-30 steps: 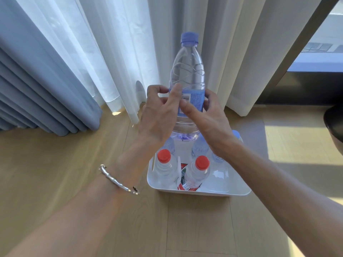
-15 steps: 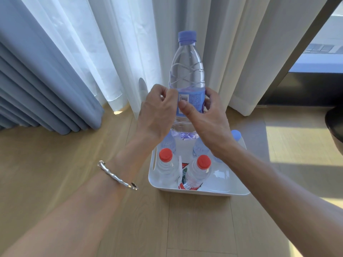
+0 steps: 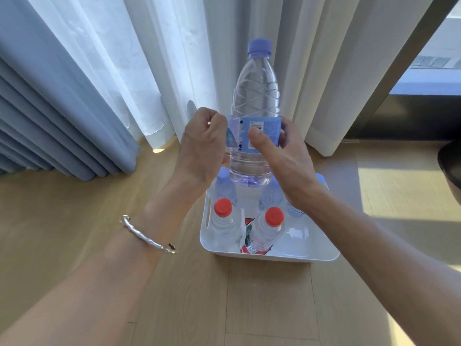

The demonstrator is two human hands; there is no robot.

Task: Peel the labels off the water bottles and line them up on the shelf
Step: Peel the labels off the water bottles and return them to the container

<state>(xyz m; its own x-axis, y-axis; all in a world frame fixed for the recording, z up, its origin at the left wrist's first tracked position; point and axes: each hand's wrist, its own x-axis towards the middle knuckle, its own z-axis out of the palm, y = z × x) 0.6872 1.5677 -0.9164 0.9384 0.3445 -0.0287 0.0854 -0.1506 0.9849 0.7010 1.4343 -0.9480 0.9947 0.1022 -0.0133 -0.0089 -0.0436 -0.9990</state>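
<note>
A clear water bottle (image 3: 255, 96) with a purple cap is held upright in the air above a white bin (image 3: 272, 255). My right hand (image 3: 282, 151) grips the bottle around its blue label (image 3: 264, 131), thumb across the front. My left hand (image 3: 202, 146) pinches the label's loose left end, which stands away from the bottle. In the bin stand two red-capped bottles (image 3: 223, 221) at the front, one with a red label, and several purple-capped bottles (image 3: 225, 188) behind them.
The bin sits on a light wood floor (image 3: 74, 233). White sheer curtains (image 3: 162, 58) and blue-grey drapes (image 3: 37, 108) hang just behind it. A dark window frame (image 3: 409, 71) and a dark round object (image 3: 449, 163) are at the right.
My left hand has pulled the label's end leftward off the bottle; before, both thumbs were pressed on the label's seam. The bottle has stayed in place.
</note>
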